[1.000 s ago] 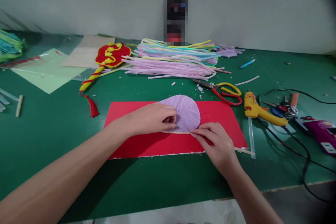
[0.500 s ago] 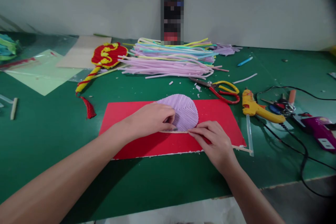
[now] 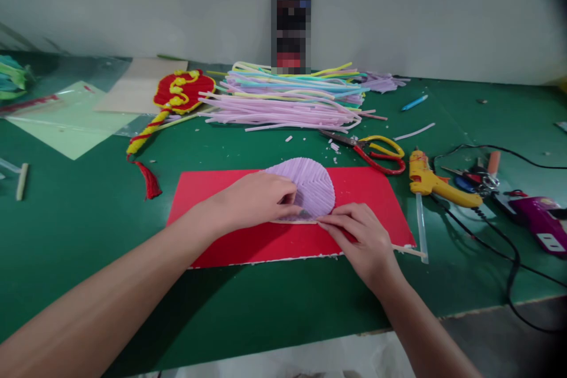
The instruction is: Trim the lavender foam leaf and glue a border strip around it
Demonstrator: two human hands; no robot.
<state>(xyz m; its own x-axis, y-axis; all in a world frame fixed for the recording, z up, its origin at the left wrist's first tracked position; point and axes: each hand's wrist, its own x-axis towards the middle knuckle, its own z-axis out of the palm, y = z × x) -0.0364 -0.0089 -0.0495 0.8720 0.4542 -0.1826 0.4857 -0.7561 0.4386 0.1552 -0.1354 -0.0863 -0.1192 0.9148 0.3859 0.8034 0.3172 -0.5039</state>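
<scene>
A purple ribbed pipe-cleaner disc (image 3: 315,183) lies on a red board (image 3: 266,245), its left part hidden under my left hand (image 3: 261,198). My left hand bends over the disc with curled fingers, and its thumb presses near the lower edge. At that edge a pale pipe cleaner (image 3: 296,222) runs along the rim. My right hand (image 3: 361,239) pinches this pipe cleaner between thumb and fingertips at the disc's lower right. Its loose end comes out past my right hand, over the board's right edge.
Behind the board lie bundled pipe cleaners (image 3: 287,109) and scissors (image 3: 372,150). A yellow glue gun (image 3: 438,183) with its cord, keys (image 3: 485,183) and a purple device (image 3: 538,221) sit right. A red-and-yellow fan (image 3: 177,94) with a tassel rests left on the green table (image 3: 101,224).
My left thumb has shifted slightly right along the disc's lower edge. My right hand keeps its pinch in nearly the same place.
</scene>
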